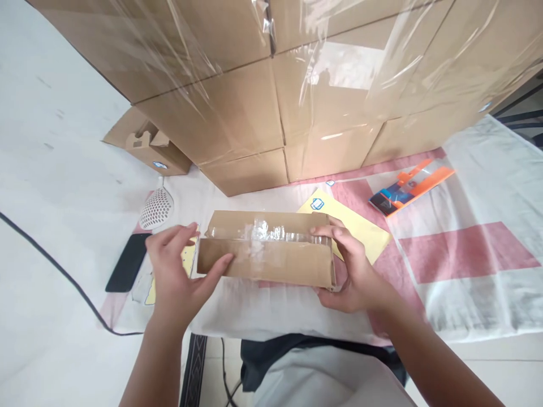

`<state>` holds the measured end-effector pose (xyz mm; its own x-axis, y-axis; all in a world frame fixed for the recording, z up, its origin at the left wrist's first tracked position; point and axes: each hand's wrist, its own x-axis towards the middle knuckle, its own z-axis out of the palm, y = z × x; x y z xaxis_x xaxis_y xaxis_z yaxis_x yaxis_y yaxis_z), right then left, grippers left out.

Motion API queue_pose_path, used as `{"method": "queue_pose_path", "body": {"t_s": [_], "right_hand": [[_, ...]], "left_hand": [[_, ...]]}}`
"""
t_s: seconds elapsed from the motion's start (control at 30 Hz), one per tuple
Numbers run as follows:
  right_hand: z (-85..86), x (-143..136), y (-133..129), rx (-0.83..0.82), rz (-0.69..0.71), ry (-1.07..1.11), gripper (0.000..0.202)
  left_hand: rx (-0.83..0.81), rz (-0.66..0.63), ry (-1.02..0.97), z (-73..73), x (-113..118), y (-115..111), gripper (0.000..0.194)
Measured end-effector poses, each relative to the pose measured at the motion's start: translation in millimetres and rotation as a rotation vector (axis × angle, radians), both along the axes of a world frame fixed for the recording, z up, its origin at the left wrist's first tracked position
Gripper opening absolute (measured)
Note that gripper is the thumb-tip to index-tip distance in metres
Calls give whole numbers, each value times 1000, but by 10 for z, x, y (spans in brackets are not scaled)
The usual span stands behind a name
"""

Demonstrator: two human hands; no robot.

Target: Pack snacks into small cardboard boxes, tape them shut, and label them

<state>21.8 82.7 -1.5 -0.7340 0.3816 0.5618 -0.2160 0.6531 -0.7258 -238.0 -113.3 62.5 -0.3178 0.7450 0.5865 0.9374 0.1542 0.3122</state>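
A long cardboard box (271, 263) with clear shiny tape along its seam is in front of me, above the cloth-covered table. My right hand (345, 265) grips its right end, fingers over the top and thumb underneath. At the left end, my left hand (182, 263) is open, its thumb touching the box's front face and its other fingers apart from the box. Behind the box lies a yellow sheet (369, 234), partly hidden by the box and my right hand.
Stacked cartons (246, 113) under clear wrap stand behind. A small open carton (163, 155), a white perforated object (156, 208) and a black phone (127, 263) are at left. An orange-and-blue package (411, 186) lies at right. A black cable (55, 265) runs along the left side.
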Motion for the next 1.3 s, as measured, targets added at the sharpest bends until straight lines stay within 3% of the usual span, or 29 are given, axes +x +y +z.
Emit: {"method": "queue_pose_path", "body": {"t_s": [0.1,0.17,0.27,0.4,0.5,0.6,0.7,0.77,0.87,1.0,1.13,1.23,1.3], "right_hand": [[23,19,-1,-7,-29,-37,110],[14,31,-10,-15,-35,-60,110],[-6,52,-21,-12,-42,-91,111],[50,132,-12,2,-8,-125,110],[150,277,54,-21,-20,-131,94],[248,481,220,-8,-225,-188,71],[319,656,481,8,-453,-394,48],[356,687,681,20,-525,-494,37],[396,535,967,25,-509,-590,29],[376,60,1228,94,-435,-802,30],[256,-373,1254,203,-309,-1010,44],[137,-519,1195,199,-305,-1049,66],[61,-544,1187,172,-287,-1054,70]], "left_hand": [[-166,-131,126,98,78,156,31],[-257,-261,117,140,112,180,32],[-313,-316,135,134,200,148,35],[-333,-227,269,12,407,91,60],[-284,-157,271,-91,516,35,64],[-280,-120,241,-139,538,-38,67],[-280,-74,230,-135,532,-76,67],[-273,-22,227,-125,536,-67,64],[-269,50,234,-128,542,-32,58],[-271,48,253,-173,526,-31,61],[-259,81,280,-223,536,-62,64],[-244,95,316,-234,563,-58,62],[-243,103,322,-229,578,-44,61]]}}
